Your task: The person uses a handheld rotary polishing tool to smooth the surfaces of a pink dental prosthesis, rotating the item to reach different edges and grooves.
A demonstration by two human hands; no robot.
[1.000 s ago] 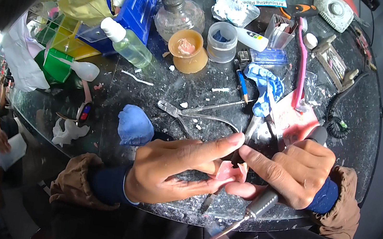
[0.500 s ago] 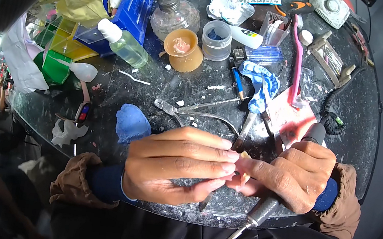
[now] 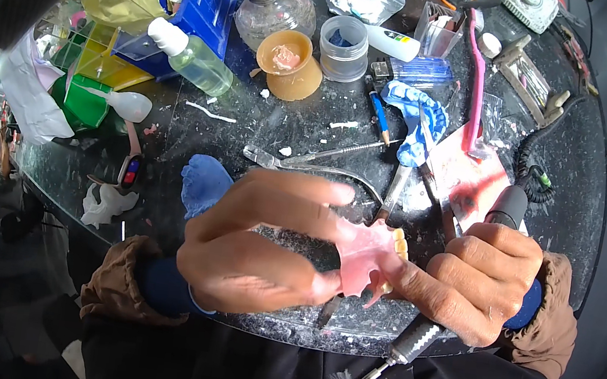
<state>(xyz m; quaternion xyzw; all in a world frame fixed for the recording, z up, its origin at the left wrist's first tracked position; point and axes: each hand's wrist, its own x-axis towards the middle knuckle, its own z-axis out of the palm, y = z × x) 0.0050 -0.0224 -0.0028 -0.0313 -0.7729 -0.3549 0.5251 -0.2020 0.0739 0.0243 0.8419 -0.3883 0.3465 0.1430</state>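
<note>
A pink partial denture with a few yellowish teeth is between my two hands, its broad pink plate facing up. My left hand grips its left edge, one finger at the top and the thumb below; the other fingers are lifted apart and slightly blurred. My right hand is wrapped round a rotary handpiece, whose tip points down toward my lap. The right index finger presses the denture's tooth side; the right thumb is mostly hidden. Beside my left hand lies a blue plaster-like piece.
Beyond my hands lie wire pliers, a blue dental cast, a blue pencil and a pink toothbrush. Farther back stand a spray bottle, a tan pot and a glass jar. The handpiece's coiled cord runs at right.
My left hand's fingers have spread and shifted slightly left, uncovering the denture, which is turned with its pink plate up. The right hand keeps the handpiece and has barely moved.
</note>
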